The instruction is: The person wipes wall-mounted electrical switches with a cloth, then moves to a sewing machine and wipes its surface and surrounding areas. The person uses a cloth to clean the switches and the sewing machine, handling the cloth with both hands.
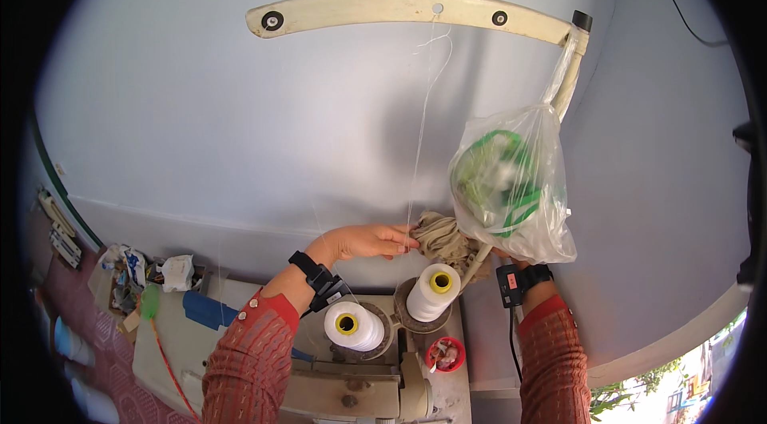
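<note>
A bunched khaki cloth [440, 237] is behind the thread stand, against the wall. My left hand [374, 241] reaches to its left side, fingers extended and slightly apart, the tips at the fabric's edge. Most of my right hand [509, 254] is hidden behind a clear plastic bag [509, 184] with green and white contents; it is near the cloth's right side, and its grip cannot be seen. Two white thread cones, one left [355, 326] and one right [432, 292], sit on the stand in front of the cloth. Fine threads run upward past my left fingers.
Overhead spans the cream thread-guide arm [371, 5], with the bag tied at its right end. Below the cones is a sewing machine [341, 394]. A red bowl [445, 354] holds small scraps. Blue fabric [207, 308] and a cluttered box [129, 280] are at left.
</note>
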{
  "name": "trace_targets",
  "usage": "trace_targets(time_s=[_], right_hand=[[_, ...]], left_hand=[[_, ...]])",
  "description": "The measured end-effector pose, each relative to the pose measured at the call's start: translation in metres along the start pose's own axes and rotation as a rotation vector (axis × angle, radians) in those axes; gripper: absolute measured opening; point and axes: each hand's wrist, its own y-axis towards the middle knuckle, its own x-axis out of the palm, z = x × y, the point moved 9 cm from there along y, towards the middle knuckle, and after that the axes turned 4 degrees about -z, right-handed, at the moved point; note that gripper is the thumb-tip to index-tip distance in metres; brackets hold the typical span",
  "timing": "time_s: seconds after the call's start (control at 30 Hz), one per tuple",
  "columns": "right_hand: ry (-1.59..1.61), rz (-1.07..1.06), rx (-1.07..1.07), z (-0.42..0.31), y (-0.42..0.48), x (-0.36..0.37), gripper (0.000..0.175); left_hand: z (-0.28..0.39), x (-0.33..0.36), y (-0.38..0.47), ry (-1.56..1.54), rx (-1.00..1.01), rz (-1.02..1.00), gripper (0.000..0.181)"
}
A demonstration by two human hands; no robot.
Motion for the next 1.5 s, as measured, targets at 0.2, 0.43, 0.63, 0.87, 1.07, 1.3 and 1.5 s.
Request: trace_targets(time_s=[0.2,0.43,0.63,0.87,1.07,1.3,1.5], right_hand=[[-0.065,-0.013,0.0,-0.012,0.004,0.002,0.047],[-0.109,-0.032,0.006,-0.017,0.009,0.008,0.048],[-0.132,-0.052,0.032,-0.007,0.009,0.018,0.048],[-0.151,-0.068,0.052,0.003,0.006,0.022,0.049],[-0.158,-0.085,0.058,0.006,0.005,0.029,0.049],[-0.176,-0.084,0.072,0.013,0.0,0.031,0.05],[-0.188,-0.092,0.075,0.022,-0.003,0.032,0.05]], left_hand=[[0.008,-0.052,-0.026,0.063,0.17,0.313,0.03],[-0.032,-0.087,-0.089,0.389,0.012,0.538,0.032],[-0.087,-0.076,-0.074,0.728,-0.237,0.523,0.049],[-0.106,-0.071,-0.043,0.484,-0.34,0.272,0.071],[-0.102,-0.07,-0.037,0.432,-0.391,0.201,0.072],[-0.094,-0.051,-0.004,0.307,-0.371,0.044,0.07],[-0.093,-0.056,0.013,0.245,-0.436,-0.006,0.072]])
